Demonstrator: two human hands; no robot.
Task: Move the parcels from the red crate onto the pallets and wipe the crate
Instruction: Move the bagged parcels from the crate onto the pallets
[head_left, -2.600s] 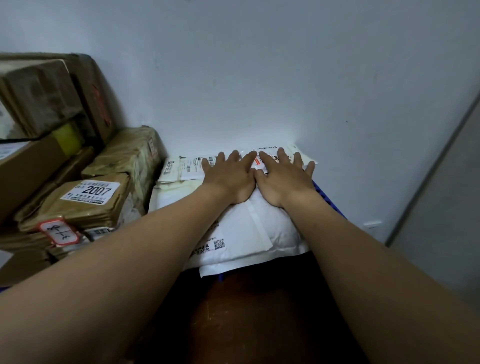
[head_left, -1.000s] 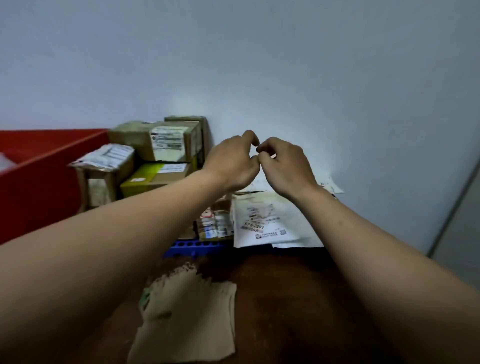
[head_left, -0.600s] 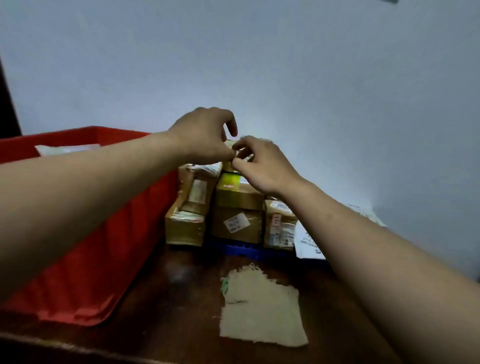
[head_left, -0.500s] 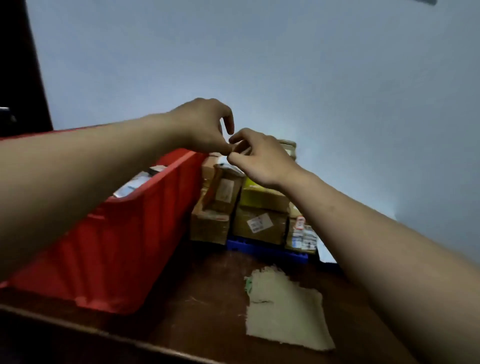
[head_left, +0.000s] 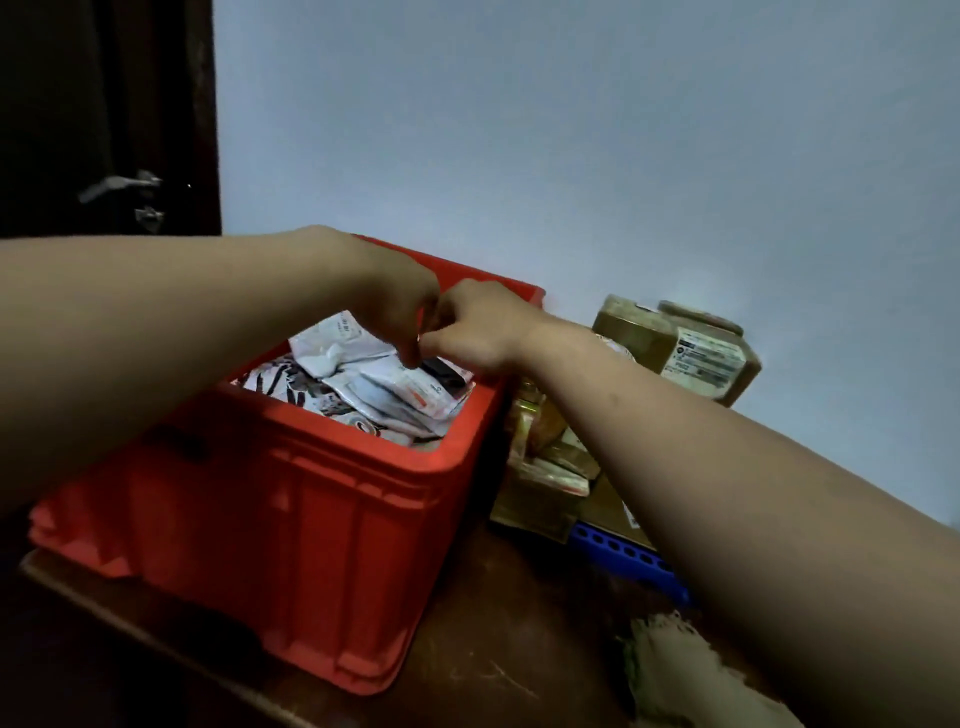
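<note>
Head view: the left hand (head_left: 395, 306) and right hand (head_left: 478, 327) meet over the red crate (head_left: 322, 519), fingers curled and knuckles touching. Whether they pinch one of the white parcels (head_left: 374, 384) heaped inside, I cannot tell. The crate sits at 9 o'clock. Brown boxes (head_left: 675, 343) stand on a blue pallet (head_left: 623, 558) at 3 o'clock, with a cloth (head_left: 680, 670) at 5.

Dim, bluish light, brightest on the wall, with soft blur and wide-angle bending.

Under the left grip (head_left: 395, 306) and right grip (head_left: 478, 327), parcels (head_left: 374, 384) lie in the crate (head_left: 311, 499) on the bench (head_left: 493, 649). Right of both, boxes (head_left: 691, 348) sit on a pallet (head_left: 623, 558); a cloth (head_left: 675, 675) lies nearer.
</note>
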